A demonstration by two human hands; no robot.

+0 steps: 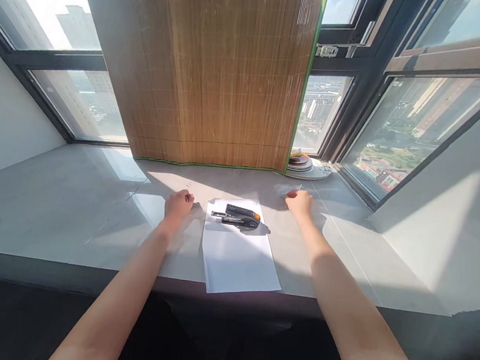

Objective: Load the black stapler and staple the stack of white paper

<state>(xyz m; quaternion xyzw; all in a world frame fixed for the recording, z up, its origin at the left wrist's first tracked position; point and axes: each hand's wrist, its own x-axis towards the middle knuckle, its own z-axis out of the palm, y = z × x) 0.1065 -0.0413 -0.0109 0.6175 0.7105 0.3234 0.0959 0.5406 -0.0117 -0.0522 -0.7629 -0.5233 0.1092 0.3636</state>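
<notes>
My left hand [178,203] is closed over the sill, left of a sheet of white paper [240,262]; what its fingers hold, if anything, is hidden. A few tiny dark marks lie just beyond it, too small to name. On the far part of the paper rests a black stapler [245,213] with an orange detail, and a slim dark item beside it that I cannot make out. Right of the paper, my right hand [300,203] pinches a small translucent piece [286,190], which looks like clear plastic, close to the surface.
A bamboo blind [233,77] hangs behind the grey sill [72,203]. Stacked plates [301,164] stand at the back right, by the dark window frame [343,116]. White walls close off both sides. The paper overhangs the sill's front edge.
</notes>
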